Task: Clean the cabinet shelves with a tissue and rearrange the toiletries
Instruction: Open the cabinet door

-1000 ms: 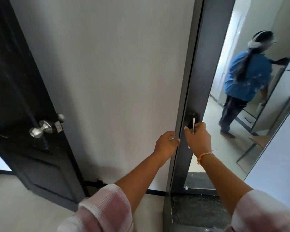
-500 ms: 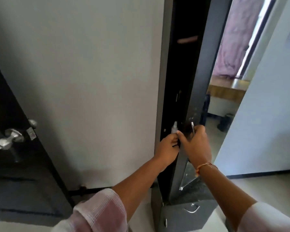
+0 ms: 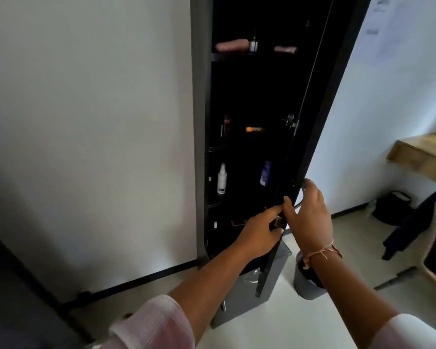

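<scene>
Gripping the door with our left hand and right hand; cabinet holds white bottle, purple tube.

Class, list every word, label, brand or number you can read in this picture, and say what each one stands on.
Nothing here can be read.
On the white spray bottle: a dark label near its base, too blurred to read.
On the purple tube: pale print, too blurred to read.
On the paper on the right wall: grey lines of print, too small to read.
</scene>
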Tool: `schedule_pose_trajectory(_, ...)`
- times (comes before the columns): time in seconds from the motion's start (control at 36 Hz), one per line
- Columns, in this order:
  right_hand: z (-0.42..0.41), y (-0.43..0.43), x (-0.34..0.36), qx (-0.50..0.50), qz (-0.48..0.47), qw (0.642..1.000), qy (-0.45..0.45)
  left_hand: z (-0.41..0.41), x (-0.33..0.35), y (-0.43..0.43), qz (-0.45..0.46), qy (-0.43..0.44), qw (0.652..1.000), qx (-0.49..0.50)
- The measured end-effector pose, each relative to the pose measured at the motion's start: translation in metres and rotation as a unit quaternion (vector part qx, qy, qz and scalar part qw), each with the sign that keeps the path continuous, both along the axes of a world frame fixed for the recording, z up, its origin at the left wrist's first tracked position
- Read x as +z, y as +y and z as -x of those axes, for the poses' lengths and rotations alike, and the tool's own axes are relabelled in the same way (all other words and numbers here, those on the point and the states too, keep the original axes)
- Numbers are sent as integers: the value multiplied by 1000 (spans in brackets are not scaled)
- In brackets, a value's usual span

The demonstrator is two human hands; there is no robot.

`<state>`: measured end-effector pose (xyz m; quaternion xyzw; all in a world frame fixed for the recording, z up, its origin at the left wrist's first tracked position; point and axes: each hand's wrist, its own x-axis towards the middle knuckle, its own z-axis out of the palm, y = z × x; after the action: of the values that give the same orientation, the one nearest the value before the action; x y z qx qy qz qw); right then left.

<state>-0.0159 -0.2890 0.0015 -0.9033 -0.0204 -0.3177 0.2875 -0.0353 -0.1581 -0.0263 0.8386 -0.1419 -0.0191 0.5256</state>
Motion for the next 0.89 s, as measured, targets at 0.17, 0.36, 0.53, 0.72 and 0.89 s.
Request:
schedule_pose_trajectory(0.17, 13, -23, 3, -14, 10, 999, -41, 5, -16, -3, -30, -36, 996, 73)
schedule_pose_trajectory(0.36, 12, -58, -6, -78, 125, 984, -95, 12, -21, -7, -118, -69, 988, 71)
schedule_pose_trajectory(0.53, 5, -95, -6, -88, 235, 963, -94, 8, -14, -29, -168, -112, 975, 91)
schedule_pose_trajectory(0.72, 2, -135, 2, -109, 306, 944, -56, 3, -12, -66, -221, -148, 959, 94)
schedule_pose_trajectory(0.89, -6, -162, 5, -124, 342, 930, -47, -1, -15, -92, -254, -168, 946, 114)
